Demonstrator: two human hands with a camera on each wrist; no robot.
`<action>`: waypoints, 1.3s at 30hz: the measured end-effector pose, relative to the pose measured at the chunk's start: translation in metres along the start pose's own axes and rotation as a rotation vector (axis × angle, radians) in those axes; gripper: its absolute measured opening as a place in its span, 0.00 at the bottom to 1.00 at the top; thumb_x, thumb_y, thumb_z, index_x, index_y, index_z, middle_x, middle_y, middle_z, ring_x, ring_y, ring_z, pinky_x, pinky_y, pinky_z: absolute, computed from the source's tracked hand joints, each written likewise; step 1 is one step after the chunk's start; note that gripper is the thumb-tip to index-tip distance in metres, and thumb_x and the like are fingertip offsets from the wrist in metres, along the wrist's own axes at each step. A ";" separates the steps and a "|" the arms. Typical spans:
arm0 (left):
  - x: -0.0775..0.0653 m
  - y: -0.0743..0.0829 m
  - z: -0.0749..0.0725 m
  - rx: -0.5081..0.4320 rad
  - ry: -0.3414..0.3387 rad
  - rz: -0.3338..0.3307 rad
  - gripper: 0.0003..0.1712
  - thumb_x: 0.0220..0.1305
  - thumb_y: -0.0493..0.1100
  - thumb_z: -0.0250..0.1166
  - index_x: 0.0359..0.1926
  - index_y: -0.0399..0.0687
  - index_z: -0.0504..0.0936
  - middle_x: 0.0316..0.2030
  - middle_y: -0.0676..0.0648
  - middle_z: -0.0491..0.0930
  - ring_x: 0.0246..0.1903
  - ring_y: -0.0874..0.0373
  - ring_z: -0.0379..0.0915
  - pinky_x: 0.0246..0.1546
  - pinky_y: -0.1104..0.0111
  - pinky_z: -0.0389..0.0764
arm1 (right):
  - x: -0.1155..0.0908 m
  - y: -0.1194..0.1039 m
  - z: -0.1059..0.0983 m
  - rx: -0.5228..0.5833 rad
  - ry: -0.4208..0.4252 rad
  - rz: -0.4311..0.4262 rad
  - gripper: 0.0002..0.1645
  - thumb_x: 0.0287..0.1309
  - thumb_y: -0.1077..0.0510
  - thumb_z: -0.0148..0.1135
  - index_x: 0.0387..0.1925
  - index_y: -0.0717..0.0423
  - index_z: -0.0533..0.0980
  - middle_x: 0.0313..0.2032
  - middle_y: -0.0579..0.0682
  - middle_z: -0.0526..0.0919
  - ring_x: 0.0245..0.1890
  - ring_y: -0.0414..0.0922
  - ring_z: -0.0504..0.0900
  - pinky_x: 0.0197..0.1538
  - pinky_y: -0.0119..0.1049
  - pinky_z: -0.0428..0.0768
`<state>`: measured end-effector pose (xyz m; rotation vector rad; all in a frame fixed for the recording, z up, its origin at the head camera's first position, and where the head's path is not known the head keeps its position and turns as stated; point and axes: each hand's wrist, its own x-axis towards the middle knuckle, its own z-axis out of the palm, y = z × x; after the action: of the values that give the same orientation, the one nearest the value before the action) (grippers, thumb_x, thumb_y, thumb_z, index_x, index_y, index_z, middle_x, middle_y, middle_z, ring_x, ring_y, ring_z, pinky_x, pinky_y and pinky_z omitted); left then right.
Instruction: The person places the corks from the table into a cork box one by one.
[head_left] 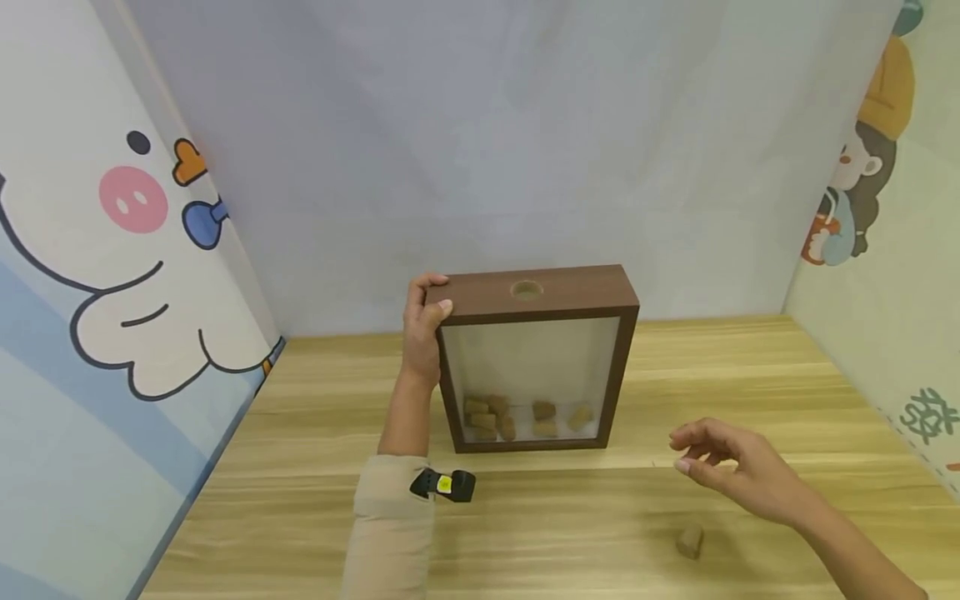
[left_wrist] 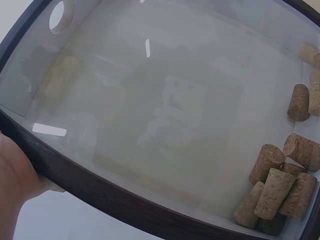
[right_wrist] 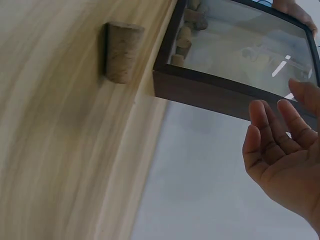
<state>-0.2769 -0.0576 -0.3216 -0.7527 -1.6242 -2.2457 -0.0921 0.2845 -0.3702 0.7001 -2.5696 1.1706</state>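
Observation:
A dark brown wooden shadow box with a clear front stands upright on the table, a round hole in its top side. Several corks lie at the bottom inside it, most heaped toward the left, as the left wrist view shows with the corks close up. My left hand grips the box's upper left corner, thumb on the top. To the right of the box my right hand hovers with loosely bent fingers and holds nothing. One loose cork stands on the table below that hand.
The wood-grain table meets a pale grey backdrop just behind the box. Cartoon-printed panels flank both sides, the left panel and the right panel. A black strap device sits on the left wrist.

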 end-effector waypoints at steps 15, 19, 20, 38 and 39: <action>0.003 0.001 0.002 -0.014 0.017 0.020 0.17 0.50 0.45 0.51 0.44 0.51 0.68 0.38 0.49 0.68 0.38 0.58 0.63 0.43 0.65 0.63 | -0.019 0.046 -0.008 0.334 -0.659 0.152 0.21 0.51 0.64 0.62 0.50 0.61 0.73 0.49 0.59 0.74 0.43 0.50 0.72 0.39 0.40 0.75; 0.005 0.003 0.001 0.003 0.014 0.024 0.18 0.51 0.46 0.51 0.45 0.51 0.68 0.42 0.49 0.67 0.40 0.58 0.62 0.45 0.65 0.61 | -0.018 0.056 -0.005 0.342 -0.680 0.150 0.22 0.49 0.65 0.62 0.49 0.62 0.73 0.46 0.60 0.72 0.41 0.50 0.71 0.40 0.40 0.74; 0.006 0.003 0.001 0.013 0.015 0.026 0.18 0.51 0.46 0.50 0.45 0.51 0.68 0.42 0.49 0.67 0.41 0.58 0.62 0.45 0.65 0.61 | -0.017 0.058 -0.004 0.334 -0.678 0.144 0.22 0.48 0.66 0.62 0.49 0.62 0.73 0.45 0.59 0.71 0.40 0.49 0.70 0.40 0.39 0.74; 0.001 0.001 0.002 0.019 0.014 0.017 0.18 0.51 0.45 0.50 0.46 0.49 0.67 0.42 0.49 0.66 0.41 0.57 0.61 0.45 0.64 0.60 | -0.004 0.067 0.008 0.337 -0.708 0.057 0.14 0.42 0.75 0.58 0.33 0.59 0.74 0.31 0.44 0.75 0.25 0.30 0.68 0.25 0.29 0.73; 0.001 0.000 0.002 0.033 0.013 0.014 0.18 0.51 0.46 0.50 0.46 0.49 0.67 0.45 0.49 0.65 0.44 0.57 0.60 0.47 0.63 0.59 | -0.003 0.067 0.008 0.340 -0.699 0.068 0.13 0.44 0.74 0.59 0.33 0.59 0.74 0.30 0.44 0.75 0.25 0.30 0.68 0.25 0.29 0.74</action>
<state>-0.2766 -0.0557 -0.3204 -0.7375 -1.6407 -2.2044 -0.1240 0.3170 -0.4198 1.3031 -2.9721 1.6393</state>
